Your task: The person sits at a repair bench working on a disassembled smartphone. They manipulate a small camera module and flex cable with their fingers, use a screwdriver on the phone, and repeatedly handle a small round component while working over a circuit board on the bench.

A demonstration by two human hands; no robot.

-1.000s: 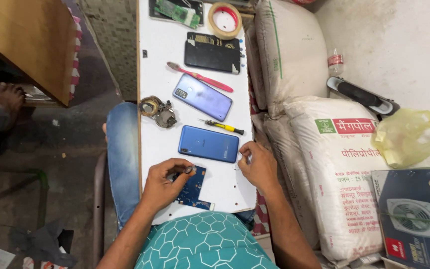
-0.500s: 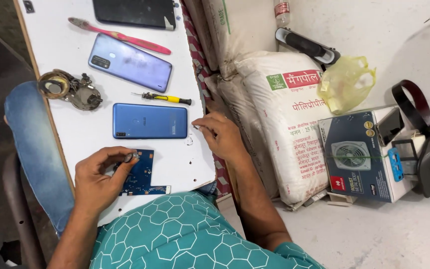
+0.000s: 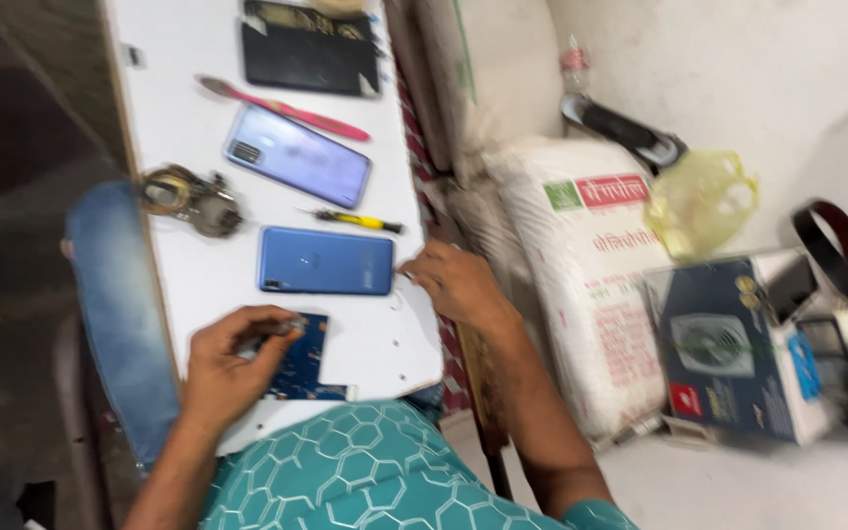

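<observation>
White narrow worktop [image 3: 188, 118] carries two phones: one blue [image 3: 326, 261], one lilac [image 3: 298, 155]. Left hand [image 3: 228, 368] pinches one blue circuit board [image 3: 304, 361]; right hand [image 3: 455, 285], fingers curled together, touches the blue phone's edge.

The left hand [image 3: 230, 365] holds a blue circuit board [image 3: 302, 361] on the white board [image 3: 188, 137]. The right hand [image 3: 455, 283] rests just beside a blue phone [image 3: 326, 261], near a yellow-handled screwdriver [image 3: 357, 220].
</observation>
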